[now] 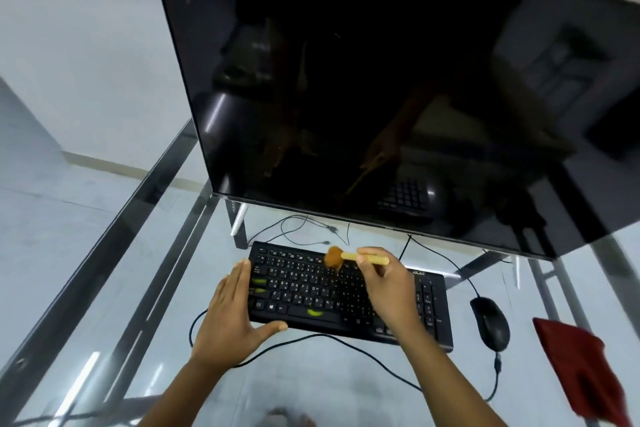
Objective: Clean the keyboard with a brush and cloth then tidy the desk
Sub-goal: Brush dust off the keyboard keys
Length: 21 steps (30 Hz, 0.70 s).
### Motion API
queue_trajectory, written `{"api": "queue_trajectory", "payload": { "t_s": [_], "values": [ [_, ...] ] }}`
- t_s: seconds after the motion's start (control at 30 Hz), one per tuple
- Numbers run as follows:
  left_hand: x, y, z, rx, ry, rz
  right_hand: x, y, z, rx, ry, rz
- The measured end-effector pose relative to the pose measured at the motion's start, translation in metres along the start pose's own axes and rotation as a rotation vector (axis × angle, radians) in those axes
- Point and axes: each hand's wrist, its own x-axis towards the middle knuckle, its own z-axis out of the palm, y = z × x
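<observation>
A black keyboard [311, 291] lies on the glass desk [311, 388] below the monitor. My right hand [389, 288] grips a small brush [349, 257] by its pale wooden handle; the brown bristles touch the upper middle keys. My left hand [232, 319] clasps the keyboard's left end, fingers flat along the side edge and thumb on the front edge. A red cloth [585, 367] lies on the desk at the right. Some yellow-green marks show on a few keys and the space bar.
A large dark monitor [398, 87] leans over the keyboard's far side. A black mouse [490, 322] sits just right of the keyboard, with cables [346, 345] trailing in front and behind. The desk's metal frame runs along the left, floor visible through the glass.
</observation>
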Motion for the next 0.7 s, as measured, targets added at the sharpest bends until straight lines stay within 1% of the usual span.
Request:
{"api": "queue_trajectory", "payload": {
  "t_s": [0.03, 0.07, 0.1, 0.13, 0.17, 0.2, 0.23, 0.27, 0.3, 0.33, 0.37, 0.4, 0.43, 0.47, 0.5, 0.53, 0.57, 0.6, 0.63, 0.67, 0.7],
  "values": [
    [-0.001, 0.0, -0.001, -0.006, -0.007, -0.005, 0.0, -0.004, -0.001, 0.008, -0.02, -0.001],
    [-0.001, 0.0, -0.001, -0.005, -0.012, -0.003, 0.0, -0.009, 0.0, 0.048, -0.116, 0.039],
    [-0.001, 0.0, -0.001, 0.001, -0.018, 0.002, -0.001, -0.014, 0.001, 0.075, -0.259, 0.106],
    [0.0, -0.001, -0.001, 0.007, -0.023, 0.007, -0.002, -0.016, 0.001, 0.063, -0.358, 0.139],
    [0.0, -0.001, -0.001, 0.011, -0.029, 0.006, 0.0, -0.017, 0.003, 0.024, -0.365, 0.137],
    [0.0, -0.001, -0.002, 0.012, -0.033, 0.005, 0.003, -0.018, 0.004, -0.037, -0.281, 0.104],
    [0.0, -0.001, -0.001, 0.009, -0.035, 0.004, 0.006, -0.02, 0.003, -0.119, -0.14, 0.041],
    [0.0, 0.0, -0.001, 0.005, -0.037, 0.003, 0.008, -0.023, 0.003, -0.136, -0.044, -0.001],
    [0.0, 0.0, -0.001, 0.003, -0.038, 0.004, 0.011, -0.024, 0.003, -0.101, -0.037, -0.011],
    [0.0, 0.0, 0.0, 0.001, -0.039, 0.004, 0.012, -0.028, 0.006, -0.014, -0.107, 0.024],
    [0.001, -0.001, 0.0, -0.001, -0.038, 0.005, 0.013, -0.032, 0.01, 0.054, -0.245, 0.084],
    [0.001, -0.002, 0.0, -0.006, -0.037, 0.006, 0.012, -0.035, 0.014, 0.058, -0.349, 0.107],
    [0.001, -0.003, -0.001, -0.008, -0.037, 0.007, 0.011, -0.035, 0.019, -0.002, -0.364, 0.076],
    [0.001, -0.002, -0.001, -0.007, -0.039, 0.009, 0.013, -0.034, 0.024, -0.068, -0.3, 0.033],
    [0.001, -0.002, -0.001, -0.007, -0.039, 0.011, 0.016, -0.033, 0.027, -0.128, -0.186, -0.017],
    [0.001, -0.002, 0.0, -0.01, -0.036, 0.014, 0.017, -0.036, 0.029, -0.112, -0.097, -0.016],
    [0.001, -0.002, 0.0, -0.012, -0.031, 0.017, 0.019, -0.036, 0.032, -0.047, -0.076, 0.011],
    [0.001, -0.002, 0.0, -0.013, -0.026, 0.02, 0.019, -0.039, 0.035, 0.061, -0.116, 0.072],
    [0.001, -0.003, 0.0, -0.014, -0.023, 0.025, 0.019, -0.041, 0.039, 0.148, -0.21, 0.139],
    [0.001, -0.004, 0.0, -0.015, -0.021, 0.028, 0.017, -0.045, 0.042, 0.168, -0.299, 0.171],
    [0.001, -0.004, 0.0, -0.017, -0.019, 0.029, 0.017, -0.045, 0.045, 0.123, -0.33, 0.152]
  ]
}}
